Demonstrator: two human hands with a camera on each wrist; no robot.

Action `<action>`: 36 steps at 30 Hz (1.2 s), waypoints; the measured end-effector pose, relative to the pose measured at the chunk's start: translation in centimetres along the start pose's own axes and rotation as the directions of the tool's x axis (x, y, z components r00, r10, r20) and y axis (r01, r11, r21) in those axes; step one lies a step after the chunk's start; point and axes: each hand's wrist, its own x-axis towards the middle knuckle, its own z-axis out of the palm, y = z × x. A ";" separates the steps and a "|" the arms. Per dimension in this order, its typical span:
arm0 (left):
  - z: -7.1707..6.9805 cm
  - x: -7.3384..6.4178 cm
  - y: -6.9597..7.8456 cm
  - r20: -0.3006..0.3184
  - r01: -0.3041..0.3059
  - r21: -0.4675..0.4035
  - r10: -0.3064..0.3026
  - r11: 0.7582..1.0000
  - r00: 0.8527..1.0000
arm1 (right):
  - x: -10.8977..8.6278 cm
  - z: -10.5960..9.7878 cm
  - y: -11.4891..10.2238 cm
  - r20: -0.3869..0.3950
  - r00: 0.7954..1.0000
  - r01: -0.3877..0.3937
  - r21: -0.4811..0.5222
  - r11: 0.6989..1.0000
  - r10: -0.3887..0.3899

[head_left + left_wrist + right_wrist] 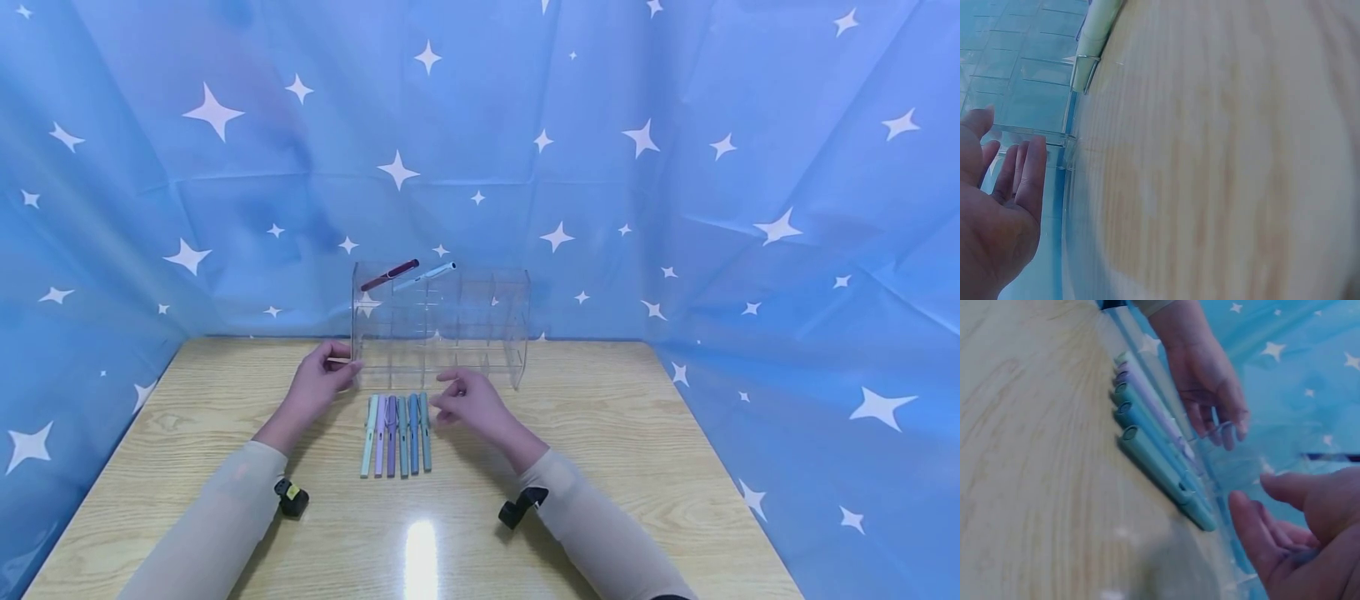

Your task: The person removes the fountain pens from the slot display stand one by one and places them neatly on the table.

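Note:
A clear acrylic rack (pixel 442 354) with several compartments stands upright at the back of the table. My left hand (pixel 318 379) is at the rack's left side panel, its fingertips near or touching the edge; in the left wrist view that hand (pixel 1004 206) has fairly straight fingers. Before the rack lies a row of capped pens, among them a mint pen (pixel 369 437), a purple pen (pixel 391 437) and a blue pen (pixel 413 437). Beside the row's right end, my right hand (pixel 476 406) hovers with loosely bent fingers and nothing between them. A dark red pen (pixel 390 275) and a light blue pen (pixel 425 276) lie slanted at the rack's top.
The wood-grain table (pixel 600 475) carries the rack and pens. A blue star-printed curtain (pixel 480 125) hangs behind the rack and along both sides. Black wrist cameras (pixel 292 497) are strapped over both sleeves. A bright light reflection shows near the table's front.

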 end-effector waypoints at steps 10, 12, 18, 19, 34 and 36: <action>0.0 0.1 0.0 -0.007 -0.003 0.006 0.003 1.000 1.000 | 1.3 -2.4 -2.5 -0.216 0.968 0.152 0.089 0.984 -0.130; 0.0 0.1 0.0 -0.007 -0.006 0.008 0.006 1.000 1.000 | 1.6 -3.0 -3.2 -0.254 0.957 0.169 0.085 0.982 -0.142; 0.0 0.2 0.0 -0.004 -0.005 0.006 0.005 1.000 1.000 | 2.6 -4.3 -5.3 -0.329 0.923 0.234 0.069 0.970 -0.199; 0.0 0.2 0.0 -0.005 -0.004 0.005 0.004 1.000 1.000 | 2.8 -4.4 -5.6 -0.337 0.918 0.244 0.061 0.968 -0.210; -0.1 0.1 -0.3 -0.010 -0.001 -0.005 0.001 1.000 1.000 | 7.3 -5.6 -9.4 -0.333 0.904 0.301 0.050 0.952 -0.268; -0.1 0.2 -0.3 -0.010 -0.003 -0.007 0.003 1.000 1.000 | 8.0 -5.5 -9.7 -0.318 0.911 0.295 0.057 0.954 -0.263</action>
